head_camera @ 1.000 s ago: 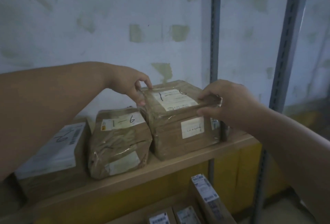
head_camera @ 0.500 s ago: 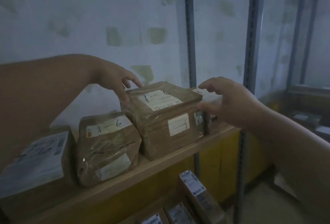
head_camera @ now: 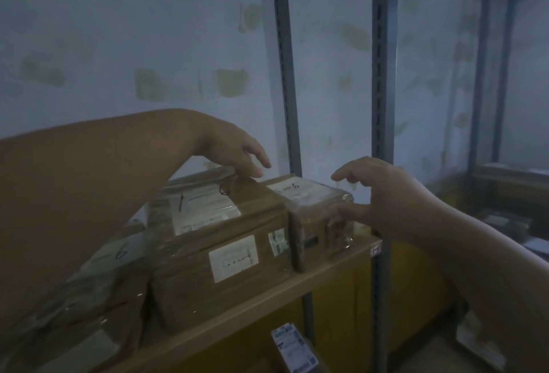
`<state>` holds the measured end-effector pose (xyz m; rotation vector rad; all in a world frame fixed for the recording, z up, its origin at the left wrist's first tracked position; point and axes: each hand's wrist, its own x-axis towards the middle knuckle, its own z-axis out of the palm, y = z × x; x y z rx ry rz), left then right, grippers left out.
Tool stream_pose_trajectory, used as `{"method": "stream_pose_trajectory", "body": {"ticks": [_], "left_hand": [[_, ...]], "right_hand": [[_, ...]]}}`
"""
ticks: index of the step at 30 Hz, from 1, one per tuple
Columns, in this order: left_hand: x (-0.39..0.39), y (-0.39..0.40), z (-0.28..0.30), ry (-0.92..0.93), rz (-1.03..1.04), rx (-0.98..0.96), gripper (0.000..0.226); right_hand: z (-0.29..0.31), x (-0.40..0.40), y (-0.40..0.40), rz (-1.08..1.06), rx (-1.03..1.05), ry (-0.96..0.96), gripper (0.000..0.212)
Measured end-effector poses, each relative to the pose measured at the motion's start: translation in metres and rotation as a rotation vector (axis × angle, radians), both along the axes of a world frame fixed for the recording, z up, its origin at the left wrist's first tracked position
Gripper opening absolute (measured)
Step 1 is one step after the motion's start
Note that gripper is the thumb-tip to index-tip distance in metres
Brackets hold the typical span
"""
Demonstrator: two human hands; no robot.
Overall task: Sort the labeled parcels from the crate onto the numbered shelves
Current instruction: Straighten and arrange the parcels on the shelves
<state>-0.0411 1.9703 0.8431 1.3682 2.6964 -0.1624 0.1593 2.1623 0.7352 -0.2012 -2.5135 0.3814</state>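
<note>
Both hands (head_camera: 237,151) (head_camera: 383,194) now off parcel (head_camera: 219,236)

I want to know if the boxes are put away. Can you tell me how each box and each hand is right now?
Big parcel: on the wooden shelf, flat, taped shut.
Small parcel: on the shelf, close against the big parcel's right side.
Left parcel: on the shelf, partly hidden by the arm.
Left hand: open, fingertips at the big parcel's top.
Right hand: open, holds nothing.

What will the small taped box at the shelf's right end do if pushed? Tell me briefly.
The small box will probably slide, not roll: flat sides, glossy tape. Sitting near the shelf end, it might go off the edge. It looks stiff.
</note>
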Motion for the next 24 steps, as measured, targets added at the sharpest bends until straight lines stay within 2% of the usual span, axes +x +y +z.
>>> {"method": "stream_pose_trajectory", "body": {"ticks": [5,9,14,24], "left_hand": [[-0.005,0.043,-0.011,0.030,0.016,-0.071,0.050],[-0.002,0.065,-0.019,0.025,0.044,-0.167,0.055],[-0.008,0.075,-0.022,-0.045,0.043,-0.120,0.057],[-0.015,0.077,-0.025,-0.114,0.092,-0.108,0.058]], "right_hand": [[-0.002,-0.008,0.016,0.036,0.015,-0.066,0.051],[-0.009,-0.021,0.019,0.087,0.014,-0.117,0.040],[-0.012,-0.021,0.024,0.102,0.014,-0.092,0.030],[-0.014,-0.026,0.026,0.118,0.036,-0.097,0.026]]}}
